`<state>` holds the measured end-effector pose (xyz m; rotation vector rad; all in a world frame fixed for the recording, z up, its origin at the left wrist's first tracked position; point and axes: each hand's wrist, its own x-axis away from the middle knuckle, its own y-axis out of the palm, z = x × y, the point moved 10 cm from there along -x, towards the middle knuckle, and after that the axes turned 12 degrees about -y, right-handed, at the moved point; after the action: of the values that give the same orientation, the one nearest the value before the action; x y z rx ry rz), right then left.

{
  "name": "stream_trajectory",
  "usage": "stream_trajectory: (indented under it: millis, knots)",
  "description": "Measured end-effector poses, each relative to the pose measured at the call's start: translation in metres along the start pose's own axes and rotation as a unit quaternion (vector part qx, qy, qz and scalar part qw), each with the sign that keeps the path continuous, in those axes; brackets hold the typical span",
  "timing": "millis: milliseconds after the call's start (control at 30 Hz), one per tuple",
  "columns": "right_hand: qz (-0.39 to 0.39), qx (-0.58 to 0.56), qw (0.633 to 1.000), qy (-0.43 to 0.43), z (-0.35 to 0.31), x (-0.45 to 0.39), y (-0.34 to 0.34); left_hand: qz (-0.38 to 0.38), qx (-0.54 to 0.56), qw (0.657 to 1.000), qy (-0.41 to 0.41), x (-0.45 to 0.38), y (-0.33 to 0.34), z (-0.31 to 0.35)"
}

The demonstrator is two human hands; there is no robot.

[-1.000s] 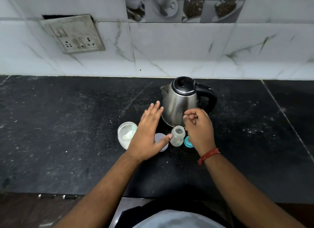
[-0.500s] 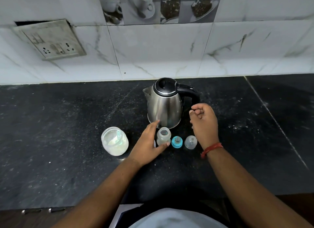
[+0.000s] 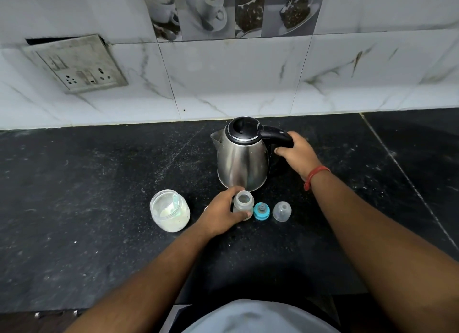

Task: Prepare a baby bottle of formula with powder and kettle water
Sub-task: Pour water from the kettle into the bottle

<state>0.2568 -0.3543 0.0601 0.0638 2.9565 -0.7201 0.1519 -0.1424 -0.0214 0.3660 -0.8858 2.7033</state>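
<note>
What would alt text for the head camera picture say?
A person's right hand grips a steel kettle by its handle while the left hand holds an open baby bottle on a black counter. A powder jar stands left of the bottle.

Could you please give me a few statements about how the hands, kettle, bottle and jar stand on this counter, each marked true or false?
1. The right hand grips the steel kettle's black handle. True.
2. The left hand holds the small open clear baby bottle. True.
3. The blue teat ring is screwed onto the bottle. False: it lies beside it on the black stone counter.
4. The clear powder jar stands right of the kettle. False: it stands nearer and to the left.
</note>
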Motion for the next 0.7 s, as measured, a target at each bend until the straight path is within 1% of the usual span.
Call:
stream_trajectory:
  millis: [167,300,367,467,700]
  knots:
    - [0.016,-0.040,0.999,0.005,0.012,-0.007,0.004,-0.001,0.024,1.000,0.018,0.004,-0.002,0.005]
    - [0.013,-0.146,0.989,0.009,0.018,-0.008,0.010,0.028,0.058,0.997,0.042,0.008,-0.012,0.010]
    - [0.029,-0.194,0.980,0.018,0.019,-0.008,0.014,0.046,0.059,0.996,0.054,0.009,-0.018,0.013]
    - [0.062,-0.236,0.969,0.027,0.020,-0.007,0.017,0.070,0.067,0.992,0.079,0.010,-0.027,0.020]
    - [0.107,-0.255,0.961,0.027,0.015,-0.002,0.016,0.123,0.117,0.980,0.101,0.010,-0.055,0.025]
